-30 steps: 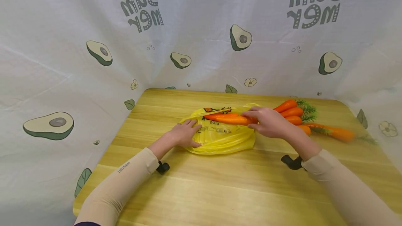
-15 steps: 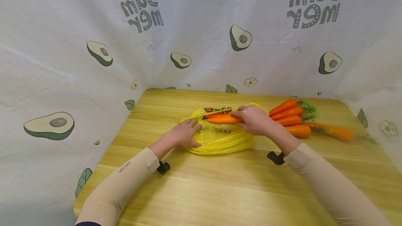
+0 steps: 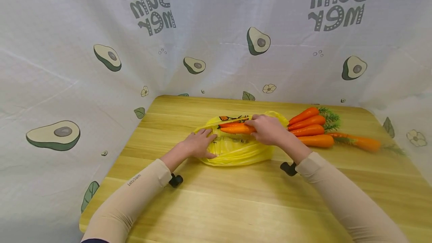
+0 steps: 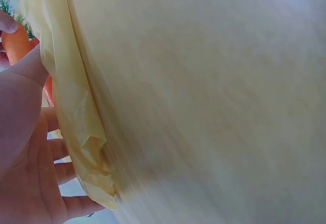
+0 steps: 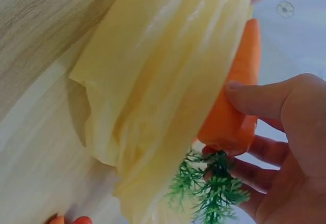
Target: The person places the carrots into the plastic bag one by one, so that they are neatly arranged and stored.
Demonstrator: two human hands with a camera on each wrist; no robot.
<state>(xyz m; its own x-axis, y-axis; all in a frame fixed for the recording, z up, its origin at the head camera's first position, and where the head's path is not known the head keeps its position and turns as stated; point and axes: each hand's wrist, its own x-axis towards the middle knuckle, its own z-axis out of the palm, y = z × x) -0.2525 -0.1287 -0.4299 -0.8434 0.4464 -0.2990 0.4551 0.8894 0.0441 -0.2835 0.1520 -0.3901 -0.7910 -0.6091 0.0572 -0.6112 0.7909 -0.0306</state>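
Leftward — carrot (image 3: 235,128) juts from right hand (image 3: 270,129).

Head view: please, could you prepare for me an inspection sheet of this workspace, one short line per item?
Surface: wood-grain table, rounded far corners.
Job's things: yellow plastic bag, mouth open; held carrot at that mouth; second carrot behind it; five loose carrots on the right.
Clutter: nothing seen.
Hands: left hand, fingers spread at the bag's mouth; right hand pinches the held carrot's thick end.
Cables: nothing seen.
Surroundings: white curtain with avocado print and mirrored lettering.
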